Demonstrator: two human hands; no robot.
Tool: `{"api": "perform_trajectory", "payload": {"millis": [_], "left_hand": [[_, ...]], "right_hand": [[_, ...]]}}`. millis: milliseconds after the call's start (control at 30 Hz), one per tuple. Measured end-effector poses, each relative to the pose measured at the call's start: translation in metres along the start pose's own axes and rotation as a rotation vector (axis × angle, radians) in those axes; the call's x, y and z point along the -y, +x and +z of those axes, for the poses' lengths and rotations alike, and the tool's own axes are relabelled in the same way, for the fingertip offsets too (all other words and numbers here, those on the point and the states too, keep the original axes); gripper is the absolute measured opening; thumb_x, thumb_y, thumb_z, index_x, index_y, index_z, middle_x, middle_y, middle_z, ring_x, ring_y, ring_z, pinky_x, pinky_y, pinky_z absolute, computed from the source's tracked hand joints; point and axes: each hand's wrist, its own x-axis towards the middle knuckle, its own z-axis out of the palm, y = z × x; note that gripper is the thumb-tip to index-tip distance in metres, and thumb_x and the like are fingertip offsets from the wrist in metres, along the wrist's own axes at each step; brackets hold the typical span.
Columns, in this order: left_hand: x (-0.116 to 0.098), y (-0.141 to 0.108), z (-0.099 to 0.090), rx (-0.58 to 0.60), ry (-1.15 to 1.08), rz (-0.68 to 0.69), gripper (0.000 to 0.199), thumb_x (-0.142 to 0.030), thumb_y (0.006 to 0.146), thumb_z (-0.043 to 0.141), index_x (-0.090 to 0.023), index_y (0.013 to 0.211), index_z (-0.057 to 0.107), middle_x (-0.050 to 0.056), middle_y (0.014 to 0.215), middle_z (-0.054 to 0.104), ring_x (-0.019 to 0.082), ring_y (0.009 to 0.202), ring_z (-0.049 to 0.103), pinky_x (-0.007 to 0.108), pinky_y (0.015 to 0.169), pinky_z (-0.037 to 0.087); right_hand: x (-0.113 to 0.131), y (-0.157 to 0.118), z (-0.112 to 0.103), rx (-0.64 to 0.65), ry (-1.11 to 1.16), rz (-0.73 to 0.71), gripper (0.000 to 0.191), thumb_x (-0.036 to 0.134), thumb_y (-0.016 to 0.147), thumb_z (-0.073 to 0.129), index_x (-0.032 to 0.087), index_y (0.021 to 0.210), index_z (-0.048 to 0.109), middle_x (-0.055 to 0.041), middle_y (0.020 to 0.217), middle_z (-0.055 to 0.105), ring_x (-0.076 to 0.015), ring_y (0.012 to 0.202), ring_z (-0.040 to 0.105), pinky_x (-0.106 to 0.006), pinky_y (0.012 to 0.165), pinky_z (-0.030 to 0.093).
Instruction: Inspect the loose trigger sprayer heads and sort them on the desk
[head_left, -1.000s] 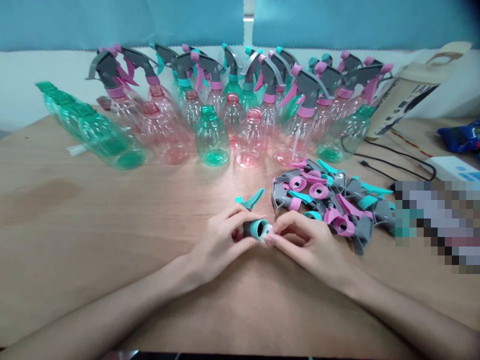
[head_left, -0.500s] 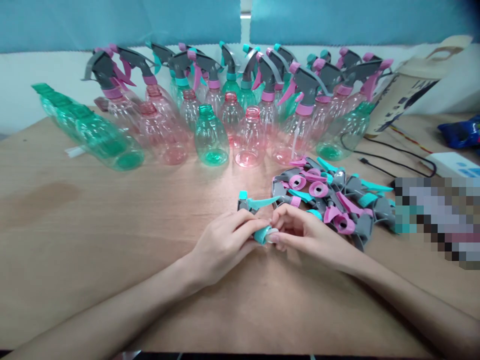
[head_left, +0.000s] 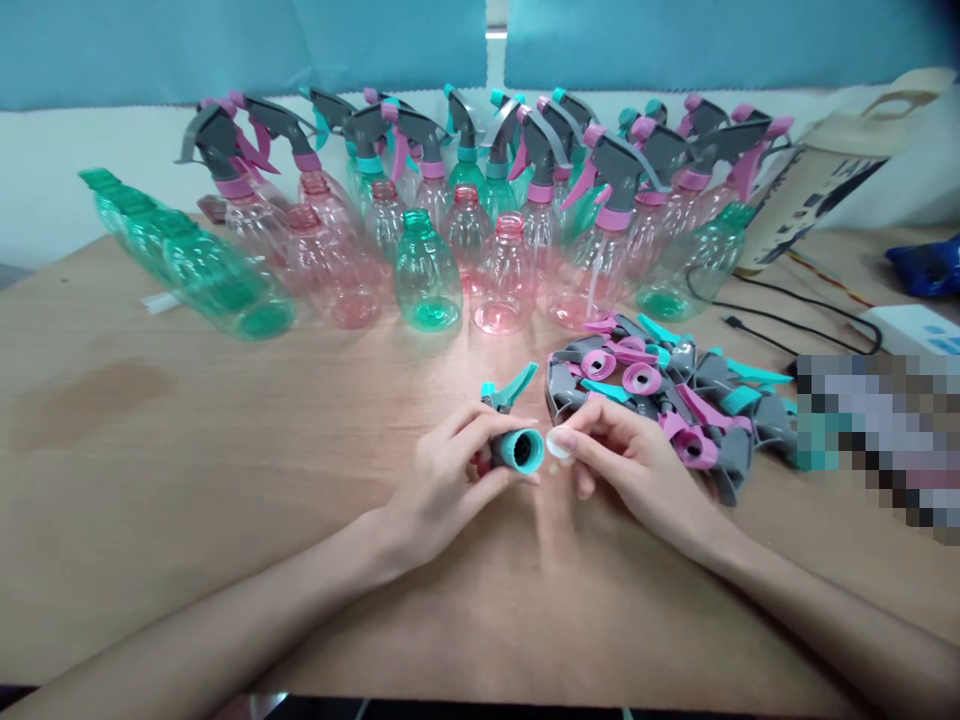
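My left hand (head_left: 450, 470) is closed around a grey and turquoise spray trigger head (head_left: 526, 452), its threaded collar facing right with the dark inside showing. The turquoise lever points up and to the right. Between the thumb and fingers of my right hand (head_left: 630, 460) is a small white round disc (head_left: 559, 441), just right of the collar and apart from it. Beyond my right hand lies a pile of loose spray heads (head_left: 641, 378) in grey, pink and turquoise.
Several clear pink bottles (head_left: 504, 285) and green bottles (head_left: 427, 275) stand at the back, many with spray heads on. Green bottles lean together at the left (head_left: 225, 275). At the right are a cream tumbler (head_left: 814, 190), a black cable (head_left: 795, 318) and a white box (head_left: 911, 335).
The white disc has come away from the collar, with my right hand slightly to the right. My left hand has turned the spray head, so the collar's opening now faces the camera more.
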Motion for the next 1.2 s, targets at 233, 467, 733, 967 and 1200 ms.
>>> {"api": "perform_trajectory", "payload": {"millis": [233,467,733,967,1200], "left_hand": [[-0.001,0.002,0.001,0.052,-0.035,-0.034,0.025,-0.022,0.082,0.065,-0.020,0.106,0.058,0.000,0.087,0.055,0.008,0.063,0.049,0.021,0.059,0.044],[0.001,0.001,0.001,0.146,-0.011,-0.029,0.025,-0.016,0.083,0.062,-0.020,0.107,0.058,0.001,0.089,0.056,0.010,0.064,0.048,0.022,0.059,0.042],[0.000,-0.001,0.003,0.175,-0.034,-0.003,0.029,-0.021,0.081,0.066,-0.021,0.109,0.059,0.000,0.091,0.057,0.008,0.061,0.047,0.021,0.060,0.043],[-0.001,0.000,0.003,0.157,-0.036,-0.024,0.033,-0.026,0.079,0.069,-0.021,0.110,0.059,0.000,0.091,0.058,0.009,0.062,0.047,0.022,0.062,0.044],[0.000,0.000,0.004,0.154,-0.005,-0.011,0.028,-0.024,0.082,0.065,-0.020,0.109,0.060,0.001,0.092,0.059,0.009,0.062,0.048,0.022,0.059,0.044]], "right_hand": [[0.004,-0.004,0.004,0.086,0.134,0.096,0.028,0.039,0.081,0.064,0.019,0.069,0.048,0.0081,0.044,0.054,-0.0049,0.032,0.047,-0.016,0.034,0.035],[0.001,-0.004,0.012,0.068,0.165,0.140,0.035,0.037,0.066,0.077,0.018,0.060,0.049,0.0078,0.043,0.051,-0.0051,0.034,0.046,-0.016,0.033,0.037],[-0.014,-0.006,0.012,-0.060,-0.018,-0.128,0.036,0.034,0.068,0.077,0.021,0.075,0.044,0.0056,0.065,0.051,-0.0100,0.056,0.052,-0.023,0.049,0.041],[-0.008,-0.008,0.007,-0.108,-0.153,-0.234,0.022,0.035,0.080,0.066,0.023,0.078,0.048,0.0019,0.071,0.050,-0.0130,0.065,0.053,-0.026,0.053,0.043],[-0.004,-0.011,0.011,-0.056,-0.257,-0.290,0.019,0.035,0.080,0.065,0.022,0.076,0.052,0.0010,0.065,0.054,-0.0109,0.052,0.048,-0.025,0.041,0.038]]}}
